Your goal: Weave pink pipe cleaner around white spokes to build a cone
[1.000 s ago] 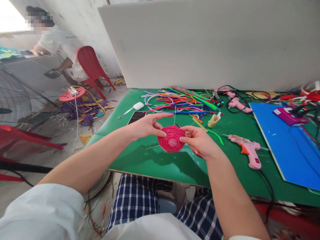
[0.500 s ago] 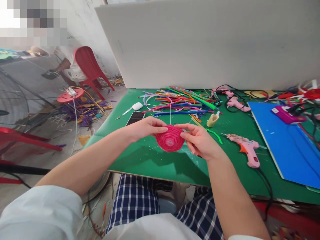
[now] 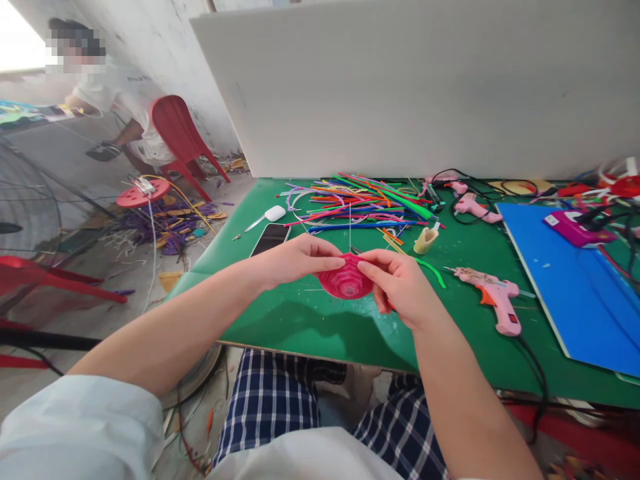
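Observation:
A round pink-red ringed disc (image 3: 349, 283), looking like a coiled pipe-cleaner flower, is held up above the green tabletop. My left hand (image 3: 314, 259) pinches its upper left edge between thumb and fingers. On the upper right edge, my right hand (image 3: 395, 280) grips it with thumb and forefinger, the other fingers curled behind. A thin pale wire rises from behind the disc. Beyond both hands lies a pile of coloured pipe cleaners (image 3: 360, 200). To the right of my right hand rests a pink glue gun (image 3: 493, 297).
A phone (image 3: 270, 238) and a white case (image 3: 275, 213) lie left on the green table (image 3: 300, 327). At right are a blue board (image 3: 575, 293), a purple power socket (image 3: 577, 229) and cables. A white panel (image 3: 425, 93) stands behind. Another person (image 3: 125, 100) sits far left by a red chair (image 3: 177, 133).
My right hand has shifted slightly left along the disc's top edge, bringing both hands' fingertips closer together. The disc has tilted, and its lower face looks flatter.

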The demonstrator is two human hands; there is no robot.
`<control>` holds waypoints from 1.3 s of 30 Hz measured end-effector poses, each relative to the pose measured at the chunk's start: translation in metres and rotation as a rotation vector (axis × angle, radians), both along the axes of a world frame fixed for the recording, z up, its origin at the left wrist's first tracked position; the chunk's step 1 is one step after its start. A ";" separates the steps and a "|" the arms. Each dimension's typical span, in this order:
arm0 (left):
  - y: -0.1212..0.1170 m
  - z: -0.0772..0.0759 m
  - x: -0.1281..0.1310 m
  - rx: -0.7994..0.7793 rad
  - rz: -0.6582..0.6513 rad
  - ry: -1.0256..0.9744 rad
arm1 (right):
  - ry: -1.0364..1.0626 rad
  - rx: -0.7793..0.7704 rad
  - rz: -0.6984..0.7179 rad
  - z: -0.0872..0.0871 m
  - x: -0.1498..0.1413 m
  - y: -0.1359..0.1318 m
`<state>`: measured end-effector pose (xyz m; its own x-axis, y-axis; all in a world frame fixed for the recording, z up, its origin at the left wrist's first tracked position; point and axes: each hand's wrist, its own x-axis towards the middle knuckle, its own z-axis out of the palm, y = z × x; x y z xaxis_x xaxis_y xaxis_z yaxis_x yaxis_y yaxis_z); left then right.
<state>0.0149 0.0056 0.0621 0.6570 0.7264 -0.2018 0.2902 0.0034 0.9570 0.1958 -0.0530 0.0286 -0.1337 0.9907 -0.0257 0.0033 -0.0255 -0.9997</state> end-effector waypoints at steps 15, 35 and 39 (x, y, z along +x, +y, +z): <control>-0.002 -0.024 0.001 -0.181 0.517 -0.637 | 0.134 0.072 -0.321 -0.007 0.007 0.012; 0.008 0.003 -0.028 0.092 0.177 0.056 | 0.503 -0.194 0.012 -0.016 0.018 0.019; 0.013 0.002 -0.015 -0.279 -0.076 -0.078 | 0.528 -0.242 0.088 -0.017 0.019 0.018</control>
<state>-0.0003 0.0188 0.0637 0.7289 0.5976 -0.3339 0.2258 0.2505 0.9414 0.2149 -0.0351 0.0120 -0.2716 0.9494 -0.1577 -0.4808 -0.2758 -0.8323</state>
